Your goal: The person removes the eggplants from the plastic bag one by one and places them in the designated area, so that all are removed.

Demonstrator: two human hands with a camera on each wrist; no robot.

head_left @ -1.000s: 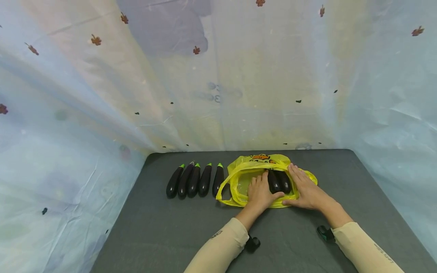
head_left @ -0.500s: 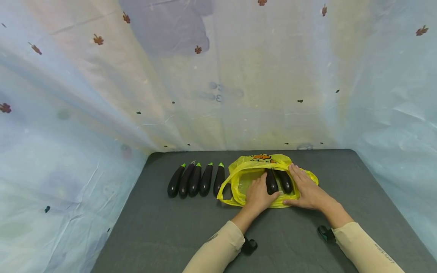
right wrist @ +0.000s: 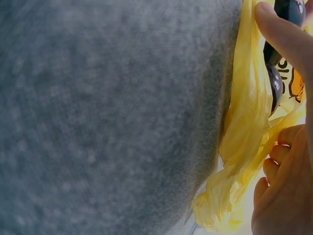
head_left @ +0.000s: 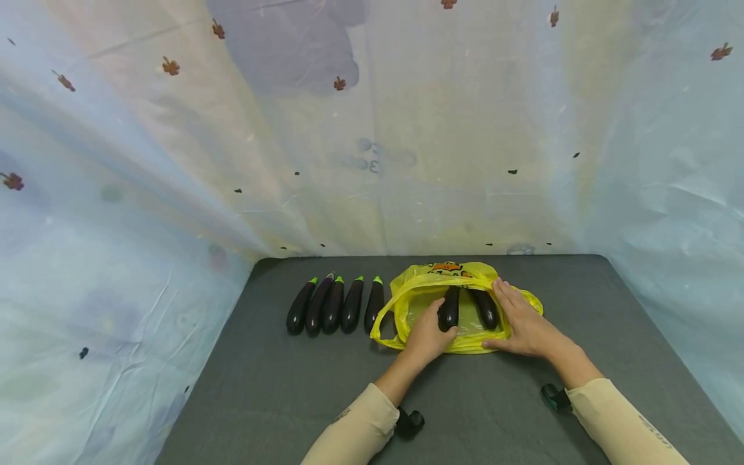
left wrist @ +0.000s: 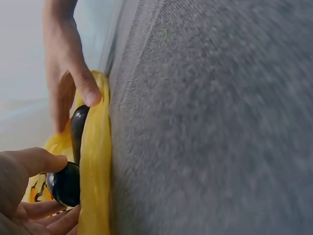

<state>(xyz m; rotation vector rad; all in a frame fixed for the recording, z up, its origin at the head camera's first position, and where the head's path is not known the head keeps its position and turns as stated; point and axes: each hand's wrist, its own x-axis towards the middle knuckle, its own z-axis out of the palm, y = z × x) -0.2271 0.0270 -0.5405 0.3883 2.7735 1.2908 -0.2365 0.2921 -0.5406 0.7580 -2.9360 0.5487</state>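
A yellow plastic bag [head_left: 465, 346] lies on the table with its mouth spread. Inside, my left hand [head_left: 426, 332] grips a dark eggplant [head_left: 449, 310]; the left wrist view has the thumb on top of this eggplant [left wrist: 63, 185] and the fingers under it. A second eggplant [head_left: 484, 310] lies to its right in the bag, apart from it. My right hand [head_left: 526, 326] rests at the bag's right side, fingers extended along the rim and thumb on the near edge. In the right wrist view the thumb touches the yellow plastic [right wrist: 244, 122].
Several eggplants [head_left: 333, 307] lie in a row left of the bag, green stem ends pointing away. The closest one [head_left: 374, 305] sits beside a bag handle [head_left: 383, 342]. A patterned plastic sheet [head_left: 442, 194] hangs behind the grey table [head_left: 261, 400].
My left hand has taken hold of the left eggplant in the bag and shifted it leftward, widening the gap between the two. The right hand stays at the rim.
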